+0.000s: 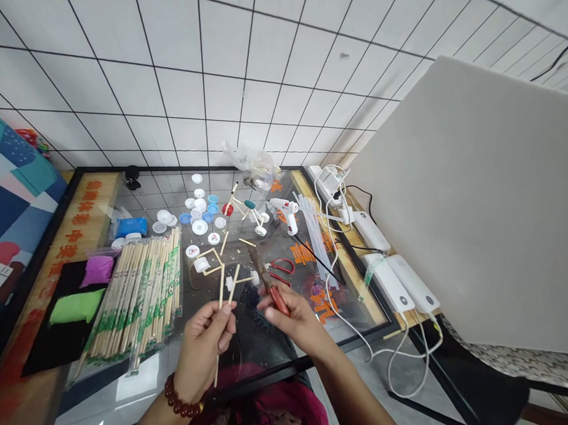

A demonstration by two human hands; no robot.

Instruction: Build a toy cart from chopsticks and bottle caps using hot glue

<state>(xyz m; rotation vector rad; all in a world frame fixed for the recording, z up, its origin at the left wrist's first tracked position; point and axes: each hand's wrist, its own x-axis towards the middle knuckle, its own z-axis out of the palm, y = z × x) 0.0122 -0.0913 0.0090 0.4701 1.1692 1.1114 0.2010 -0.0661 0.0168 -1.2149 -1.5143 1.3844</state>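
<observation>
Pinched in my left hand (205, 336) are two wooden chopsticks (222, 285), one longer than the other, pointing away from me. My right hand (295, 319) is wrapped round the reddish handle of a knife (259, 264), its dark blade angled up and left. The blade is apart from the sticks. Just beyond the hands lies a stick with white caps on it (243, 280). Left of that is a small stick frame with a white cap (209, 263). Red-handled scissors (285, 267) lie right of the knife.
Wrapped chopsticks (139, 292) cover the left side, beside green (77, 306) and purple packets (97, 270). Several bottle caps (199, 226) lie farther back, near a stick model (249, 205). A glue gun (286, 213), glue sticks (315, 236), cables and power adapters (389, 280) line the right.
</observation>
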